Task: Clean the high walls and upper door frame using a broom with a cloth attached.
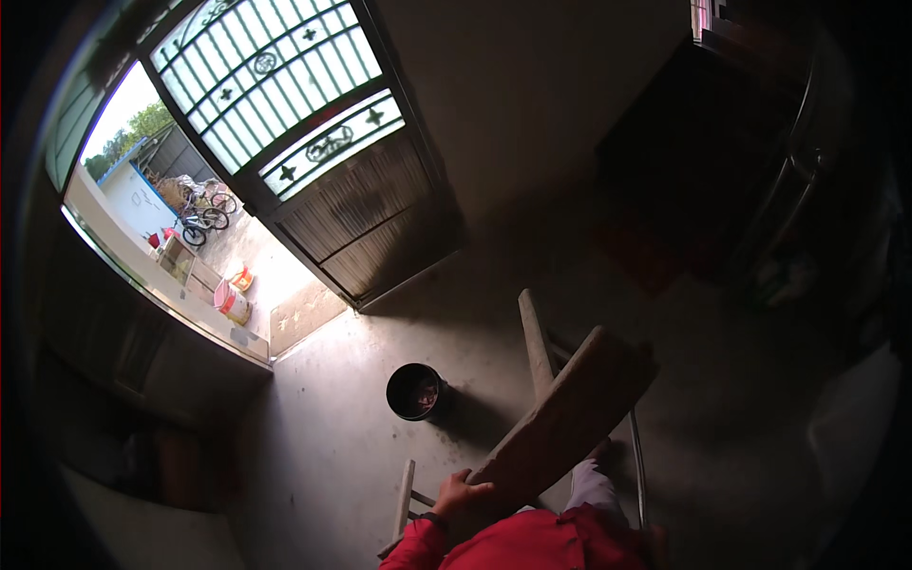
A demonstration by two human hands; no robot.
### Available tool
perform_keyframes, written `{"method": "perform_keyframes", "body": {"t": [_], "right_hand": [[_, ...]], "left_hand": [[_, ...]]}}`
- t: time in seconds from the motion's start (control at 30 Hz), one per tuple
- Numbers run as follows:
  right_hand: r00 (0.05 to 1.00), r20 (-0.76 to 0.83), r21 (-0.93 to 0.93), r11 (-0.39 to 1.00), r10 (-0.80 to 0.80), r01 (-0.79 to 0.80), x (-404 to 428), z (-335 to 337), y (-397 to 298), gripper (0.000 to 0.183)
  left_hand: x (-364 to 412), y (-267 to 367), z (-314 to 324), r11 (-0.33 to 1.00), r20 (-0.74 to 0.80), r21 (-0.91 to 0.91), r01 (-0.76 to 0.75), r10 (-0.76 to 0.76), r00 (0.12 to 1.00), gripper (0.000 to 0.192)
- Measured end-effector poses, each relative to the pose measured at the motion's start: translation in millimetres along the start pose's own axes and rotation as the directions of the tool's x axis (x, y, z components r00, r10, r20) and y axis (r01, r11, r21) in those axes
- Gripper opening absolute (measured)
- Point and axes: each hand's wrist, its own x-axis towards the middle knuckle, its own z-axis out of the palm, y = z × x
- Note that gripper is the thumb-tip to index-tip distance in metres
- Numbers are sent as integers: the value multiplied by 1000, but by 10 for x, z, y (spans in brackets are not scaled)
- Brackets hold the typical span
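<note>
A wooden bench stands before me, its long plank seat running diagonally from my lap towards the upper right. Splayed legs show at the far end and at the near left. My left hand, with a dark band at the wrist, grips the left edge of the plank near its close end. At the lower right a thin metal rod rises from the floor beside my leg. A dim shape at its near end appears to be my right hand; shadow hides its fingers and whether it holds the rod.
A black bucket with reddish scraps inside stands on the concrete floor left of the bench. Beyond it, a metal door with barred glass stands ajar. Outside are buckets and bicycles. Dark furniture fills the right.
</note>
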Motion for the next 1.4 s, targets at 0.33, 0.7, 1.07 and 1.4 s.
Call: {"method": "perform_keyframes", "body": {"t": [0.33,0.7,1.07,1.4], "right_hand": [[1000,1,-97,995,16,-16,1202,-711,-779,11],[1000,20,-173,985,23,-19,2337,-1211,-1527,11],[1000,2,-157,988,-4,5,3020,-895,-2552,12],[998,-38,-68,997,-44,41,3574,-599,-3327,15]], "left_hand": [[926,1198,685,987,24,153,-42,39,999,82],[1895,2746,1032,952,95,245,-181,162,982,81],[3279,3403,941,892,66,301,-336,332,941,76],[4337,3883,830,863,188,335,-379,333,924,82]]}}
